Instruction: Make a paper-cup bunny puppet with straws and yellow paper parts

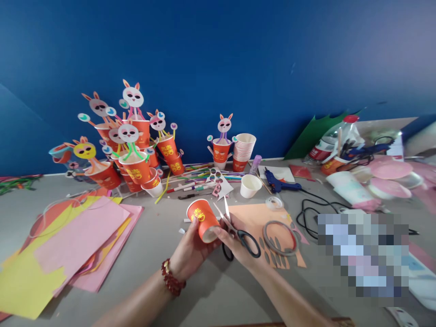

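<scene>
At the far left I have layered coloured paper (81, 245), its right edge stopping well short of the left hand (185, 255); grey tabletop (138, 261) shows between them, so I have room to swing that way. Behind the paper, a crowded cluster of rabbit-topped cups (132, 169) stands near the blue wall (218, 54), and I count that rear corner as tight.

At centre, my left hand, with a red beaded bracelet (172, 278) at the wrist, is clamped around an orange cup (202, 215). The cup is tilted, rim toward the upper left and base toward me, apparently raised off the tabletop. The right hand (239, 250) meets it there, thumb at the base edge, while also gripping black-handled scissors (233, 229) with parted blades pointing up and away, just beside the cup. Beyond them, loose pens (197, 187) and a white cup (251, 188) limit my forward reach.

Right of the scissors, a peach sheet (248, 213) with oval shapes and a grey ring (281, 238) lies near my right hand. Farther right, the cable (308, 219) of a blue glue gun (281, 184) loops across the tabletop, bounding my side room; a pixelated patch hides what lies beyond.
</scene>
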A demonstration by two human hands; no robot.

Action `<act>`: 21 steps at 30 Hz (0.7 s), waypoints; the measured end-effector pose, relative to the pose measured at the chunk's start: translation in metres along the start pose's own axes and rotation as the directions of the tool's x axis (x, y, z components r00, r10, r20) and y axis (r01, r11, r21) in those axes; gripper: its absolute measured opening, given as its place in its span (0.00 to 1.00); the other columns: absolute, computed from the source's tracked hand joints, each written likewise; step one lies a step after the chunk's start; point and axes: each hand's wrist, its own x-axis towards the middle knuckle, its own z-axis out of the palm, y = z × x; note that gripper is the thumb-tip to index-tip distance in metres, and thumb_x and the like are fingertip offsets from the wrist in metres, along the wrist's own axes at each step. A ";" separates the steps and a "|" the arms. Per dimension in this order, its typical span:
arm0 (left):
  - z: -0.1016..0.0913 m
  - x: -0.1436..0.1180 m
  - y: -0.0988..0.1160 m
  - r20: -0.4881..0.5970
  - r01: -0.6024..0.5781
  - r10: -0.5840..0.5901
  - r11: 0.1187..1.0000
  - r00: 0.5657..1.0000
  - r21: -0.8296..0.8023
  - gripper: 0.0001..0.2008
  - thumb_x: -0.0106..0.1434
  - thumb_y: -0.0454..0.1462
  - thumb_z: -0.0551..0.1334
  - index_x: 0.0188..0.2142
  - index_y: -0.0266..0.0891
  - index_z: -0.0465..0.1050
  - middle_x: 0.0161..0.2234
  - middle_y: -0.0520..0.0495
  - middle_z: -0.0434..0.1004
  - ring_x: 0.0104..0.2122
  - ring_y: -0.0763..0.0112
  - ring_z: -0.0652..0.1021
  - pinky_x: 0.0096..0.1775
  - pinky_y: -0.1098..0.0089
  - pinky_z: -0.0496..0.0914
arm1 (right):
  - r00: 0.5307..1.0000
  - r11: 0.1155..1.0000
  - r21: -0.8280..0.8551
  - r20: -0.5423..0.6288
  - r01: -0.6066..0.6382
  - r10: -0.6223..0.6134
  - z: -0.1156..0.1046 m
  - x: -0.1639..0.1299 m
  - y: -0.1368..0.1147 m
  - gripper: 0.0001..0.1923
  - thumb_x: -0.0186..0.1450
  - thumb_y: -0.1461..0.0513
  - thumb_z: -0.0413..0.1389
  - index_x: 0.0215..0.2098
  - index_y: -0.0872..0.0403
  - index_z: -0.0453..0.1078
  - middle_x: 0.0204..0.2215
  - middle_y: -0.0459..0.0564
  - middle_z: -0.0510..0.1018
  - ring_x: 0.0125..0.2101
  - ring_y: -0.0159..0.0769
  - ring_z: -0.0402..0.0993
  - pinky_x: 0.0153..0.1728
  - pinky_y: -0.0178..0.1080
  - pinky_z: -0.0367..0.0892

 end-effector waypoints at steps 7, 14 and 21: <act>0.002 0.001 0.002 0.005 0.028 -0.028 0.999 1.000 -0.020 0.25 0.69 0.49 0.55 0.48 0.28 0.75 0.44 0.35 0.81 0.45 0.60 0.80 0.50 0.65 0.72 | 0.999 0.998 0.045 0.006 0.047 -0.047 0.003 0.001 0.007 0.11 0.62 0.57 0.60 0.32 0.52 0.62 0.25 0.42 0.66 0.27 0.32 0.64 0.28 0.35 0.61; 0.002 0.002 0.002 -0.013 0.036 -0.037 0.998 0.999 -0.047 0.25 0.70 0.49 0.53 0.46 0.27 0.76 0.42 0.36 0.82 0.43 0.62 0.81 0.46 0.68 0.74 | 1.000 0.997 0.072 0.019 0.024 -0.025 0.003 0.001 0.013 0.10 0.62 0.57 0.59 0.34 0.52 0.63 0.26 0.42 0.68 0.27 0.33 0.67 0.29 0.35 0.65; 0.001 0.002 0.003 -0.017 0.029 -0.029 0.999 0.999 -0.030 0.25 0.69 0.49 0.54 0.47 0.28 0.76 0.42 0.36 0.82 0.44 0.60 0.80 0.46 0.66 0.74 | 0.997 0.994 0.090 0.030 0.065 -0.068 0.001 0.000 0.010 0.08 0.62 0.56 0.60 0.36 0.49 0.66 0.28 0.44 0.71 0.30 0.37 0.70 0.32 0.37 0.66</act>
